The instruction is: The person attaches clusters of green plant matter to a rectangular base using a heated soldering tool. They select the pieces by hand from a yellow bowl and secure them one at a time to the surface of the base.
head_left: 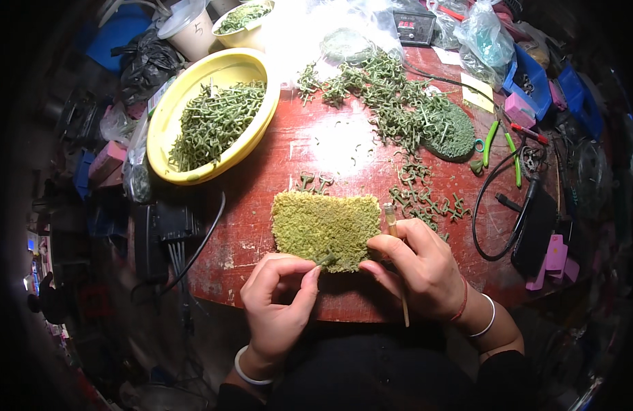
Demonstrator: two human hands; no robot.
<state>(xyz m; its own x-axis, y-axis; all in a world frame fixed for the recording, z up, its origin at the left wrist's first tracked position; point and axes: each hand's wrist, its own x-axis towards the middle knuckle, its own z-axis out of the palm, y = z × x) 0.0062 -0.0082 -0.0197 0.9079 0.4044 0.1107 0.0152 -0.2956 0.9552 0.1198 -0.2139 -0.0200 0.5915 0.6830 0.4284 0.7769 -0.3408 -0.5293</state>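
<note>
A rectangular block with a rough, crumbly yellow-green surface (323,222) lies near the table's front edge. At its lower edge my left hand (277,298) pinches a small dark green piece (327,259) between thumb and forefinger. My right hand (426,274) is closed round a thin wooden stick (405,308) with a metal-looking collar at its upper end. The right thumb and forefinger are close to the block's lower right corner. Small green branched pieces (313,183) lie just beyond the block, and more loose ones (426,195) are scattered to its right.
A yellow basin (161,130) of green pieces stands at the left. Beyond the block, a heap of them (392,103) lies beside a round green pad (460,137). Green-handled pliers (491,142), a black cable (475,219) and blue bins (580,103) occupy the right side.
</note>
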